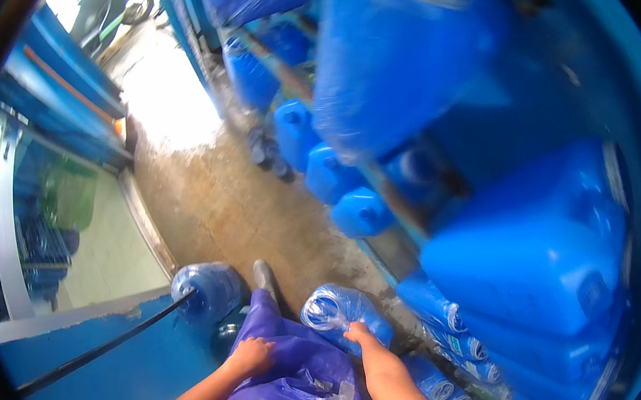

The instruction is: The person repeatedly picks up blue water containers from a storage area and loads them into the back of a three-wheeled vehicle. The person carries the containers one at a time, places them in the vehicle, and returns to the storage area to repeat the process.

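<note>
My right hand (355,331) is closed on the gathered clear wrap of a blue plastic-wrapped jug (346,310). The jug hangs or stands beside my right leg; I cannot tell whether it touches the floor. My left hand (254,357) is in front of the purple apron (304,353), near my left thigh. Its back faces up and its fingers are mostly turned out of sight, so their hold does not show. To the left of my foot stands a clear blue water bottle (207,292), by the low blue wall.
A rack of large blue jerrycans (526,249) lines the right side, with smaller blue cans (362,213) below. Wrapped jugs (431,305) lie near its base. A dark hose or bar (110,342) crosses the left wall. The wet concrete floor (220,202) leads to a bright doorway.
</note>
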The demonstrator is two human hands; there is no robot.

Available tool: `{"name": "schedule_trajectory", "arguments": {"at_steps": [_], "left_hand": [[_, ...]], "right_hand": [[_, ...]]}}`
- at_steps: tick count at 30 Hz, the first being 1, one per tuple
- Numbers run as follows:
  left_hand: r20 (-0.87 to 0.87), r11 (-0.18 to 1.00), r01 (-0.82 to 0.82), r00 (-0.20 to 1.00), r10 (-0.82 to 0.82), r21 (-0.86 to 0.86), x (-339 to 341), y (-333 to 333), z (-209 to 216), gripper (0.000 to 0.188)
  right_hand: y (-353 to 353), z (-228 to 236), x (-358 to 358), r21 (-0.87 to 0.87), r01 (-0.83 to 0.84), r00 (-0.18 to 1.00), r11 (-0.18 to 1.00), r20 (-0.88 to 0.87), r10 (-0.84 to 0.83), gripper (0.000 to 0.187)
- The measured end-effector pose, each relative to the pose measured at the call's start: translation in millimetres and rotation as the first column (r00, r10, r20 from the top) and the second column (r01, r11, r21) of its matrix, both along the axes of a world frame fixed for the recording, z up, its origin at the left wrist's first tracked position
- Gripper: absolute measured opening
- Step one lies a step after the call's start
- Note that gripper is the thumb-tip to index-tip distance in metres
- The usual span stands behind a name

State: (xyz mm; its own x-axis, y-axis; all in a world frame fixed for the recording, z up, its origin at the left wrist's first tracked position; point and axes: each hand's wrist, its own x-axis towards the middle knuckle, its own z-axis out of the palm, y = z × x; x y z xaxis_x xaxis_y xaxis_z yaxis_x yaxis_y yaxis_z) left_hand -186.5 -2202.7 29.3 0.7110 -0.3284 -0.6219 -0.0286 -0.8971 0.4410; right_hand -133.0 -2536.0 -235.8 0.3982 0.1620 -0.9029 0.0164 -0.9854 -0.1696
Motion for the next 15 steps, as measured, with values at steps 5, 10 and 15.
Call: {"name": "schedule_trajectory", "arguments": {"at_steps": [5, 10, 15], "left_hand": [[-0.142, 0.993, -0.108, 0.985, 0.102, -0.036, 15, 20, -13, 0.039], [-0.116, 0.98, -0.179, 0.979, 0.169, -0.085, 21, 28, -41, 0.041], [-0.052, 0.94, -0.287, 0.958, 0.282, -0.187, 25, 35, -71, 0.039]], "right_hand": [[55, 7, 37, 0.073, -0.064, 0.995, 0.995, 0.085, 0.058, 0.047], [95, 1, 78, 0.163, -0.033, 0.994, 0.986, 0.108, 0.016, 0.043], [126, -17, 107, 0.211, 0.031, 0.996, 0.977, 0.08, -0.049, 0.043]]}}
